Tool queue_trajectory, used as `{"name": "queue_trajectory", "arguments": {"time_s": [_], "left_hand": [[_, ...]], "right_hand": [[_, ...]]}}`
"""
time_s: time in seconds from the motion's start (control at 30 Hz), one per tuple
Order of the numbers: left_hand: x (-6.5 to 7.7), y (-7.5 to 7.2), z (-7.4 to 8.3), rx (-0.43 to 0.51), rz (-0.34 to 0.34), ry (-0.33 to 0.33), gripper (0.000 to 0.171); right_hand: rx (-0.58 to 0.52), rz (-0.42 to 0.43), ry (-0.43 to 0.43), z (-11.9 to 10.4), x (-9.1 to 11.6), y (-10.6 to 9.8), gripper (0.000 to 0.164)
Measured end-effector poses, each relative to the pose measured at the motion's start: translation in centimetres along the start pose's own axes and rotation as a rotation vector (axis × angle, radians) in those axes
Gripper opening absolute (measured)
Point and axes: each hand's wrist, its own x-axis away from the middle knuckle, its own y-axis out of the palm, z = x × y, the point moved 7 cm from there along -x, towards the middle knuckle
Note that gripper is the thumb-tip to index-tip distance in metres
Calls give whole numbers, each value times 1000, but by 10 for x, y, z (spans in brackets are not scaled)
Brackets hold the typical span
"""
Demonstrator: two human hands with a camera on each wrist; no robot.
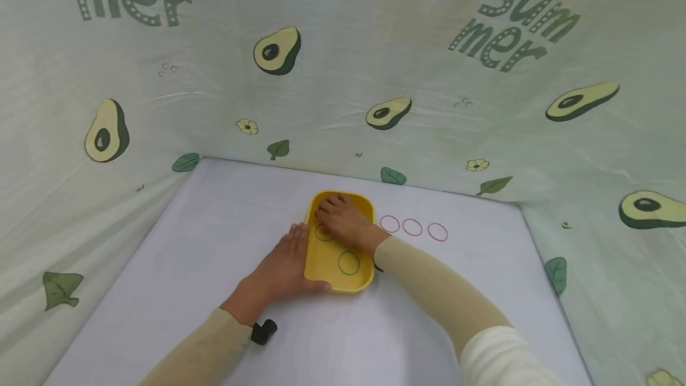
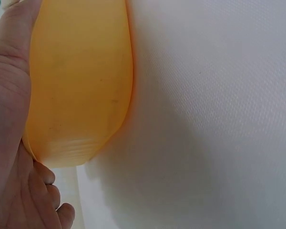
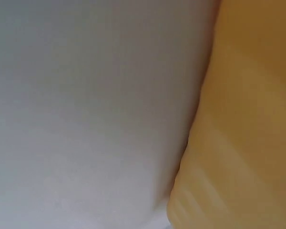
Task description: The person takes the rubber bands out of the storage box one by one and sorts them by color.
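A yellow tray lies on the white table with thin green rings inside; one green ring is near its front end, and another green ring is partly covered by the right hand. My left hand touches the tray's left side with straight fingers, its thumb along the front rim. In the left wrist view that palm lies against the yellow wall. My right hand reaches into the tray's far part, fingers bent downward. Whether anything is between its fingertips is hidden. The right wrist view shows only the tray wall and table.
Right of the tray, three thin red rings lie in a row: a near one, a middle one and an outer one. A pale curtain printed with avocados surrounds the table's back and sides.
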Motion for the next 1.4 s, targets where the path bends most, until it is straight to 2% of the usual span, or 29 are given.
{"name": "queue_trajectory", "arguments": {"time_s": [0.33,0.7,0.93,1.03,1.2,1.4], "left_hand": [[-1,0,-1,21,0,-1,142],[0,-1,2,-25,7,8,142],[2,-1,1,-14,6,1,143],[1,-2,3,-3,4,1,142],[1,-2,4,4,6,0,141],[2,-2,4,-14,18,13,143]], "right_hand": [[22,-25,-44,0,-5,4,34],[49,-52,-69,-4,-7,4,28],[259,-112,-86,-12,-3,11,40],[281,-90,-67,-12,3,9,32],[241,-49,-25,-7,14,-5,19],[258,49,0,5,30,-30,25]]}}
